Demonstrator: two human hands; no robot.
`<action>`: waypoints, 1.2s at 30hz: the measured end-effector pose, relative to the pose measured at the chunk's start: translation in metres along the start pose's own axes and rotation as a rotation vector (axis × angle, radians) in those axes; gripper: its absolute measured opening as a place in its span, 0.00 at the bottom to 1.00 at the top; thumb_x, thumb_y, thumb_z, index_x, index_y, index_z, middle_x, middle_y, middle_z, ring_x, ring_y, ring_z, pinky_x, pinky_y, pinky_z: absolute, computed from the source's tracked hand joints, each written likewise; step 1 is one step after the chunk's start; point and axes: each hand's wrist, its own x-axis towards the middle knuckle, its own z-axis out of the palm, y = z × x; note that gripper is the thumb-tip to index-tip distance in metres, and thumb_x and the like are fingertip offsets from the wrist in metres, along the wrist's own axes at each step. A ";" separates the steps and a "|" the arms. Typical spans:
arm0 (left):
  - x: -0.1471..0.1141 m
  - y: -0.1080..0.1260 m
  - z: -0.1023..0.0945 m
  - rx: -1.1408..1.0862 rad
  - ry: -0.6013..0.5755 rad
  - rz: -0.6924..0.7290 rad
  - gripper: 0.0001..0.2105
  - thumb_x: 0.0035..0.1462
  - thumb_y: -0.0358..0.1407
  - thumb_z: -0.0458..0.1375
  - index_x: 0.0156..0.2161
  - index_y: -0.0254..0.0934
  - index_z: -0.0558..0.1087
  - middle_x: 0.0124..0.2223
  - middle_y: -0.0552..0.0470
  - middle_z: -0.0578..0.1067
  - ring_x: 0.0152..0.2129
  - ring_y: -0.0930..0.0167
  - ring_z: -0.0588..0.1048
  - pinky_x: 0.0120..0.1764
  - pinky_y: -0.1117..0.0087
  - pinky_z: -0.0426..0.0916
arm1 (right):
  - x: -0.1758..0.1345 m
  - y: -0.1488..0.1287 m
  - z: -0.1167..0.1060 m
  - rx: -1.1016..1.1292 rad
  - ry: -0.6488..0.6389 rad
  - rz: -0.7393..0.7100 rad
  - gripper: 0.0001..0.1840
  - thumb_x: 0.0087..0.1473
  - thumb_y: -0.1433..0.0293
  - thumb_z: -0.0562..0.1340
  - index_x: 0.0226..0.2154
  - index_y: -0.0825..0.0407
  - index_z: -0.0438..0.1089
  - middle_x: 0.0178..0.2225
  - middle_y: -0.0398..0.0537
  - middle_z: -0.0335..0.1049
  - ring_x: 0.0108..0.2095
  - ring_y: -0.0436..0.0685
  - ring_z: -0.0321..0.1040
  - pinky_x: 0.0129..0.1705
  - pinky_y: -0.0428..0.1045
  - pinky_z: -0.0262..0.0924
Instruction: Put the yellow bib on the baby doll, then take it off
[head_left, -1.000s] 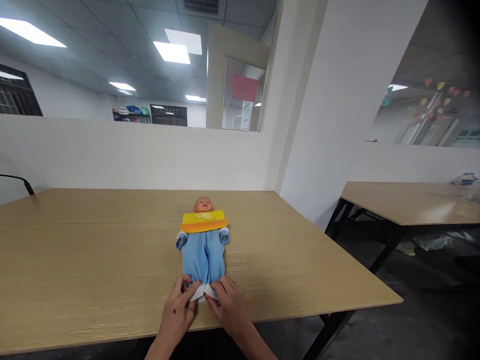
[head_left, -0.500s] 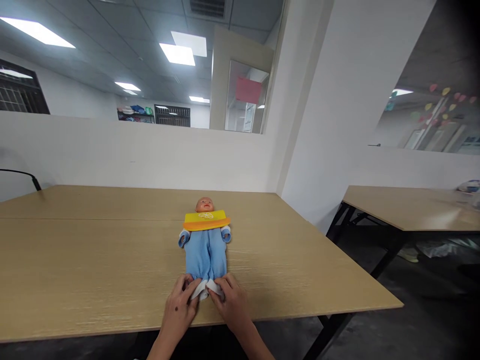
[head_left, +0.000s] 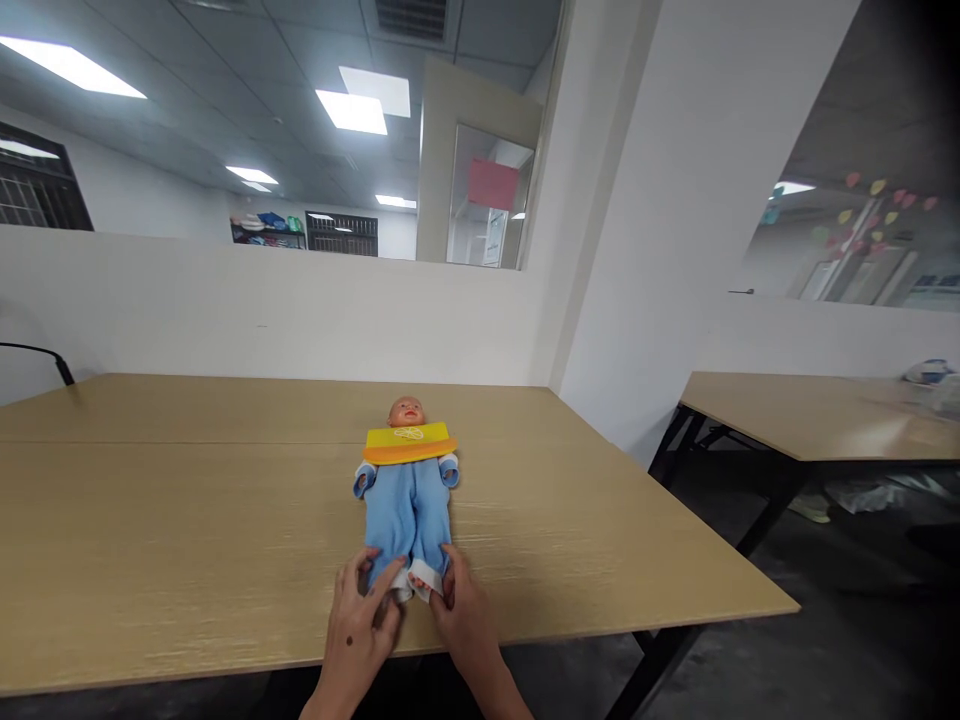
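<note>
A baby doll point(head_left: 406, 411) lies face up on the table, its head toward the wall. It wears blue trousers point(head_left: 394, 505) with white cuffs and blue sleeve ends. Across its chest lies a yellow bib point(head_left: 409, 443) with an orange lower edge and a white line drawing. My left hand point(head_left: 358, 612) has its curled fingers on the left trouser cuff. On the other leg, my right hand point(head_left: 466, 612) grips the outer edge of the cuff point(head_left: 426, 576). Small doll toes show in that leg opening.
The wooden table point(head_left: 225, 530) has its front edge just below my wrists. A white wall point(head_left: 315, 330) with a window stands behind it. To the right is a second table point(head_left: 810, 420) on black legs. A black cable point(head_left: 64, 368) hangs at the far left.
The white cuffs, pinched together before, are now spread lower around the leg ends, and doll toes have come into view on the right leg. My hands' fingers have shifted outward.
</note>
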 end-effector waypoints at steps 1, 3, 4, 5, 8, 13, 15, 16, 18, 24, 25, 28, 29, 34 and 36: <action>0.001 0.005 0.000 0.009 0.006 0.021 0.18 0.53 0.29 0.56 0.50 0.44 0.75 0.53 0.42 0.65 0.45 0.61 0.68 0.47 0.55 0.69 | 0.000 0.000 0.000 0.008 -0.009 0.012 0.27 0.49 0.75 0.59 0.54 0.55 0.62 0.23 0.40 0.66 0.22 0.52 0.65 0.26 0.46 0.61; 0.004 0.012 0.000 0.026 0.009 0.031 0.16 0.53 0.31 0.58 0.48 0.42 0.75 0.53 0.41 0.65 0.46 0.60 0.68 0.46 0.54 0.70 | 0.000 0.000 0.000 0.026 -0.011 0.014 0.26 0.49 0.74 0.60 0.53 0.55 0.63 0.22 0.39 0.65 0.22 0.51 0.65 0.25 0.45 0.60; 0.006 0.014 0.001 0.034 0.011 0.028 0.14 0.54 0.32 0.58 0.47 0.41 0.76 0.52 0.41 0.66 0.46 0.60 0.68 0.46 0.54 0.70 | 0.001 0.000 -0.001 0.035 -0.013 0.004 0.26 0.50 0.73 0.60 0.53 0.55 0.63 0.22 0.39 0.65 0.22 0.51 0.65 0.25 0.45 0.59; 0.008 0.015 0.002 0.040 0.013 0.023 0.12 0.55 0.33 0.57 0.45 0.41 0.76 0.51 0.41 0.67 0.46 0.60 0.68 0.46 0.55 0.70 | 0.001 0.000 -0.001 0.040 -0.015 -0.009 0.25 0.50 0.72 0.60 0.53 0.55 0.63 0.22 0.40 0.65 0.22 0.51 0.64 0.25 0.45 0.59; 0.013 0.014 0.006 0.024 0.009 0.027 0.10 0.58 0.32 0.54 0.40 0.40 0.78 0.48 0.42 0.69 0.45 0.62 0.69 0.45 0.57 0.70 | 0.000 -0.001 -0.003 0.037 -0.043 -0.047 0.24 0.52 0.72 0.59 0.53 0.56 0.63 0.22 0.40 0.65 0.21 0.51 0.64 0.26 0.46 0.60; 0.011 0.013 0.008 0.007 0.050 0.026 0.09 0.59 0.32 0.53 0.38 0.40 0.77 0.47 0.43 0.71 0.43 0.63 0.70 0.44 0.59 0.70 | -0.002 -0.001 -0.002 0.029 -0.031 -0.031 0.26 0.49 0.75 0.59 0.53 0.54 0.63 0.22 0.39 0.65 0.22 0.51 0.64 0.27 0.46 0.60; 0.009 0.016 0.006 0.006 0.067 0.016 0.09 0.59 0.32 0.54 0.38 0.40 0.77 0.47 0.44 0.72 0.43 0.63 0.70 0.44 0.59 0.70 | -0.002 0.000 -0.002 0.028 -0.023 -0.031 0.27 0.48 0.76 0.58 0.53 0.53 0.63 0.22 0.38 0.65 0.22 0.50 0.64 0.27 0.45 0.60; 0.008 0.018 0.005 0.008 0.074 0.010 0.08 0.59 0.32 0.54 0.37 0.40 0.76 0.46 0.44 0.72 0.43 0.63 0.71 0.44 0.59 0.70 | -0.002 0.000 -0.001 0.028 -0.019 -0.036 0.28 0.48 0.77 0.58 0.53 0.53 0.63 0.22 0.38 0.65 0.21 0.50 0.64 0.27 0.45 0.60; 0.005 0.021 0.003 0.012 0.088 0.002 0.07 0.59 0.32 0.54 0.36 0.40 0.75 0.46 0.44 0.72 0.43 0.63 0.71 0.44 0.59 0.70 | -0.002 0.000 -0.001 0.031 -0.013 -0.045 0.28 0.46 0.77 0.57 0.53 0.54 0.63 0.22 0.38 0.64 0.21 0.50 0.63 0.26 0.45 0.59; -0.007 0.025 0.003 0.028 0.089 -0.004 0.07 0.59 0.32 0.53 0.38 0.39 0.74 0.47 0.44 0.70 0.43 0.63 0.70 0.45 0.58 0.69 | -0.004 0.002 -0.003 0.057 -0.040 -0.049 0.30 0.44 0.77 0.57 0.53 0.54 0.63 0.21 0.38 0.64 0.21 0.50 0.62 0.27 0.45 0.59; -0.009 0.024 0.003 0.028 0.087 -0.001 0.07 0.59 0.32 0.53 0.39 0.39 0.74 0.47 0.44 0.70 0.43 0.63 0.70 0.45 0.58 0.69 | -0.004 0.002 -0.003 0.060 -0.038 -0.059 0.30 0.44 0.77 0.56 0.53 0.54 0.64 0.21 0.38 0.64 0.21 0.50 0.61 0.27 0.45 0.59; -0.012 0.022 0.005 0.035 0.097 0.017 0.07 0.59 0.31 0.54 0.40 0.40 0.74 0.48 0.43 0.69 0.44 0.63 0.70 0.45 0.58 0.69 | -0.005 0.000 -0.006 0.056 -0.030 -0.099 0.30 0.43 0.78 0.56 0.51 0.52 0.66 0.23 0.39 0.66 0.21 0.49 0.61 0.27 0.45 0.59; -0.013 0.021 0.005 0.040 0.101 0.025 0.07 0.59 0.30 0.54 0.40 0.40 0.74 0.48 0.43 0.69 0.44 0.63 0.70 0.45 0.59 0.69 | -0.006 0.000 -0.007 0.046 -0.026 -0.113 0.29 0.43 0.79 0.56 0.51 0.52 0.66 0.23 0.40 0.67 0.21 0.50 0.62 0.27 0.45 0.59; -0.008 0.015 0.005 0.065 0.073 0.034 0.12 0.58 0.29 0.52 0.45 0.39 0.74 0.47 0.43 0.70 0.44 0.63 0.70 0.44 0.60 0.70 | -0.007 -0.006 -0.011 -0.043 -0.033 -0.180 0.28 0.46 0.80 0.56 0.51 0.50 0.68 0.28 0.44 0.71 0.24 0.51 0.66 0.29 0.46 0.61; -0.005 0.013 0.005 0.087 0.077 0.009 0.15 0.58 0.30 0.52 0.49 0.39 0.73 0.46 0.42 0.71 0.43 0.63 0.71 0.43 0.60 0.70 | -0.007 -0.007 -0.011 -0.090 -0.042 -0.214 0.27 0.47 0.79 0.56 0.51 0.48 0.68 0.31 0.45 0.73 0.26 0.52 0.68 0.30 0.46 0.61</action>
